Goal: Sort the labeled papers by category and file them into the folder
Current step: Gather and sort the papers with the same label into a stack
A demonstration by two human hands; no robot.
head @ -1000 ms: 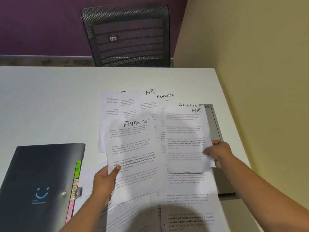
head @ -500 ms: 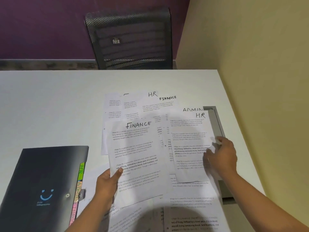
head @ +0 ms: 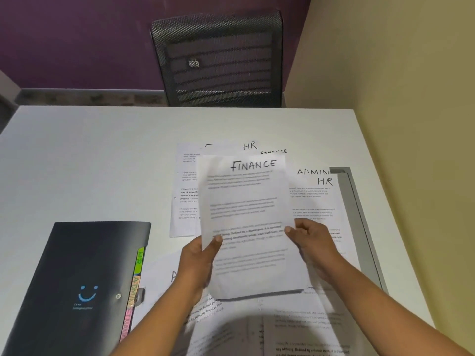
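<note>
White FINANCE sheet (head: 246,222) now hangs pinched between both hands: left hand (head: 198,260) grips its left edge, right hand (head: 312,245) has dropped the HR sheet (head: 318,199) and clamps the right edge. Filing likely follows; the folder (head: 77,286) lies closed, left of the left fingers.

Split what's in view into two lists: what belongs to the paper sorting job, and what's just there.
Part of the job:
- FINANCE sheet, held up by left hand and right hand
- labelled papers spread on the table (HR, ADMIN, FINANCE)
- dark folder with HR and ADMIN tabs

Just there:
- mesh chair
- white table
- grey strip along the table's right edge
</note>
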